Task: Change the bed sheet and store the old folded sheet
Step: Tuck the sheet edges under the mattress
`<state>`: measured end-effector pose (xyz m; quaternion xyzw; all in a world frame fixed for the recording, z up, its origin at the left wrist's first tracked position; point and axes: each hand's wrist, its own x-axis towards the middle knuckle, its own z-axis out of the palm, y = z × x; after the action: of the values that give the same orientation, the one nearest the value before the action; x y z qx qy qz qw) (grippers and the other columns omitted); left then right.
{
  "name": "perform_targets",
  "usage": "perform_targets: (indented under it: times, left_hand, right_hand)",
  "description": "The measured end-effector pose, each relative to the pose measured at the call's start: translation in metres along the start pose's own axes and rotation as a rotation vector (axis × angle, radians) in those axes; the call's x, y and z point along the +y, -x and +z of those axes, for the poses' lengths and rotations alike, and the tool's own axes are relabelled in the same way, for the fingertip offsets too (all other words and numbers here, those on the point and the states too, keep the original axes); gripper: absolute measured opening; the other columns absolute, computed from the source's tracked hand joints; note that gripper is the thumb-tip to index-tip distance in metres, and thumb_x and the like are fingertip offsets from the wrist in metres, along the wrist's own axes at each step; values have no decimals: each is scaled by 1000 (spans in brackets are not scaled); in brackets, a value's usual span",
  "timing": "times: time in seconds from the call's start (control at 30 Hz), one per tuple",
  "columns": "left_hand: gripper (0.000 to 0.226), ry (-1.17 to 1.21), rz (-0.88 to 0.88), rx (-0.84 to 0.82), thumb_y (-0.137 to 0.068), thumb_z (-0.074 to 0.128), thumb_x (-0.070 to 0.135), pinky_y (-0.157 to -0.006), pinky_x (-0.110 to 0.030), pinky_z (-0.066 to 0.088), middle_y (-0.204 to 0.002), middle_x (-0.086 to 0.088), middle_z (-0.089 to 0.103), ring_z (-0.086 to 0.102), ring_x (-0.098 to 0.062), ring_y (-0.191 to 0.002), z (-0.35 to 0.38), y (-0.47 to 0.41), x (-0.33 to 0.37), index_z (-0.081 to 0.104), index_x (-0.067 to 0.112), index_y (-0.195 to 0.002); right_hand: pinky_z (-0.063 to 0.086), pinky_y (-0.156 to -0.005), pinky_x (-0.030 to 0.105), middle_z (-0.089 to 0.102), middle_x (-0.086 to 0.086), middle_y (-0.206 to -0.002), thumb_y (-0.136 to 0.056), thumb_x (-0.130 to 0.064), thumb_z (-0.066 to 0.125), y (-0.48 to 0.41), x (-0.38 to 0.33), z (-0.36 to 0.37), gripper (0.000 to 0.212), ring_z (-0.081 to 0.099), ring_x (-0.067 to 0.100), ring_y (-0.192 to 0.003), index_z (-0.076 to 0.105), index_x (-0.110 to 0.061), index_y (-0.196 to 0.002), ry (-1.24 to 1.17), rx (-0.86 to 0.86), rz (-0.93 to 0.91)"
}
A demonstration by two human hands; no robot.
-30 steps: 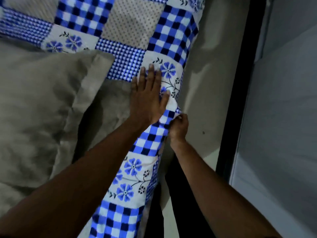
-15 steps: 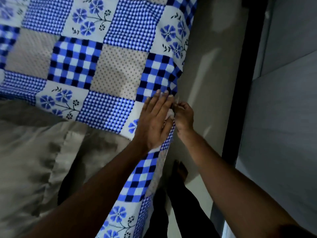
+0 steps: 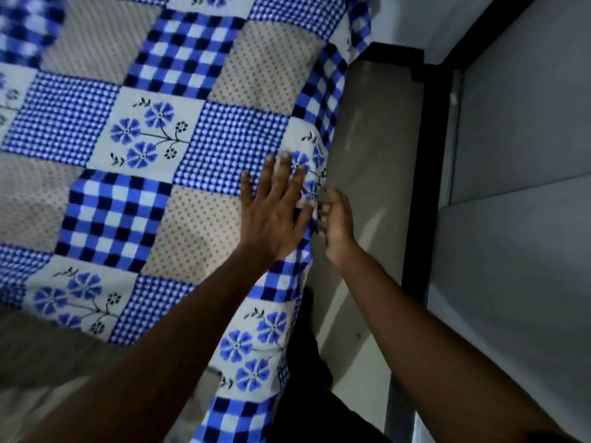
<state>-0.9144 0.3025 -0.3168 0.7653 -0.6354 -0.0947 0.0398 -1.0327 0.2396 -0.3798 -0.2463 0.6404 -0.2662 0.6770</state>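
Observation:
A blue-and-white patchwork bed sheet [image 3: 153, 129] with checks, dots and flower squares covers the bed. My left hand [image 3: 271, 212] lies flat on it near the bed's right edge, fingers straight and spread. Right beside it, my right hand [image 3: 335, 219] reaches down over the side, and its fingertips pinch the sheet's hanging edge [image 3: 315, 199].
A grey pillow [image 3: 48, 362] lies at the lower left of the bed. A narrow strip of floor [image 3: 367, 187] runs along the bed's right side, bounded by a dark frame [image 3: 415, 219] and a grey wall [image 3: 518, 251]. My legs in dark clothing [image 3: 307, 378] stand there.
Both hands have travelled further along the bed's right edge, away from the pillow. The left hand stays flat on the sheet; the right hand keeps working at the hanging edge.

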Motion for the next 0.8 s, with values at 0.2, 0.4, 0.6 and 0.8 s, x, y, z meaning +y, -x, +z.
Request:
perform_targets:
  times: [0.2,0.4,0.6,0.8]
  left_hand:
    - [65,-4,108,-70,-103,22,57,-121,-62,3,-168,-6,8,5,-27,-155,-8,-73,-11,20,27,-159]
    - [71,73,214,-69,-98,25,56,-122,-57,14,-166,-10,17,12,-32,-154,-22,-166,-17,30,16,-157]
    - [70,98,47,52,-100,28,54,-121,-56,14,-166,-11,20,12,-32,-154,-39,-258,-21,27,15,-158]
    - [68,-15,-35,-56,-101,14,60,-122,-59,-2,-169,-4,-4,-6,-28,-155,-37,-342,-13,5,28,-161]
  right_hand:
    - [54,-59,26,73,4,-83,-96,-39,55,-56,-61,37,33,69,17,-72,73,-12,-90,278,22,-62]
    - [42,-71,28,62,2,-92,-92,-17,58,-99,-104,31,14,59,23,-86,66,-10,-100,402,375,-170]
    - [49,-95,36,65,7,-118,-90,-42,50,-143,-180,57,46,61,20,-107,59,-10,-121,179,142,-551]
    - [30,-120,37,31,8,-161,-100,-52,30,-207,-229,103,70,31,21,-148,26,-11,-156,254,-251,-405]
